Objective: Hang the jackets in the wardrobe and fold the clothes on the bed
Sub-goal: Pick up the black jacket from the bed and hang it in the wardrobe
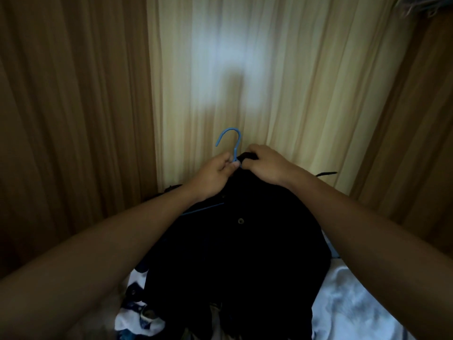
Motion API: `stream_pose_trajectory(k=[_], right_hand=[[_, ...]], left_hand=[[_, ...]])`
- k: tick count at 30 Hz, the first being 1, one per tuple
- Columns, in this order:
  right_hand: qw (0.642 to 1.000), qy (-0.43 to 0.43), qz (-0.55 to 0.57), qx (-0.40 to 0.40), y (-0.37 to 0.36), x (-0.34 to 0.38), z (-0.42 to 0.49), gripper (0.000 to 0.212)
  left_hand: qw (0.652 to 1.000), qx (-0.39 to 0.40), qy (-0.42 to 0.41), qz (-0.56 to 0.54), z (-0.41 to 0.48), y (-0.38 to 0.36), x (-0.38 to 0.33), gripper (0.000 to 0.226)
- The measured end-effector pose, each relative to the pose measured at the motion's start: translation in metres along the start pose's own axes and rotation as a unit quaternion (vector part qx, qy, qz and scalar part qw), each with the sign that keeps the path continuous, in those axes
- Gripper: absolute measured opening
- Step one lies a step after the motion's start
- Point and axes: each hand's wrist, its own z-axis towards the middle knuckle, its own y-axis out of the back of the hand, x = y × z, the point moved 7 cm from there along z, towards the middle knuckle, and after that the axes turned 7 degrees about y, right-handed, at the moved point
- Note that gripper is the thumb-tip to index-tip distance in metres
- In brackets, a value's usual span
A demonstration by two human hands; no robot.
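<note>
Head view: left hand [215, 171] pinches the hanger [236, 150] neck; right hand [266, 165] grips the jacket [240, 241] collar, apparently seating it for hanging.

The bed wears a pale, rumpled sheet [348, 305], bare at the lower right. A crumpled heap of white-and-blue garments [137, 317] lies on it at the lower left. A black jacket [240, 261] covers its middle; whether it rests there is unclear.
</note>
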Motion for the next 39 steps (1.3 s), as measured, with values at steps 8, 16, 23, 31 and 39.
stream_pose_trajectory(k=[8, 16, 23, 31, 39], right_hand=[[0.979, 0.128, -0.156, 0.033, -0.027, -0.015, -0.016, 0.029], [0.984, 0.047, -0.163, -0.047, -0.004, -0.062, -0.020, 0.070], [0.982, 0.015, -0.184, -0.042, -0.011, -0.073, -0.020, 0.069], [0.976, 0.022, -0.215, -0.025, -0.020, -0.076, -0.025, 0.061], [0.970, -0.006, -0.242, -0.025, -0.025, -0.089, -0.042, 0.050]], left_hand=[[0.993, 0.003, 0.059, -0.098, -0.008, 0.011, 0.032, 0.019], [0.966, -0.025, 0.232, 0.111, -0.031, 0.089, 0.195, 0.040], [0.904, 0.043, 0.249, 0.346, -0.045, 0.065, 0.256, 0.051], [0.831, 0.017, 0.218, 0.512, -0.030, 0.063, 0.260, 0.089], [0.910, 0.004, 0.322, 0.261, -0.024, 0.067, 0.225, 0.037]])
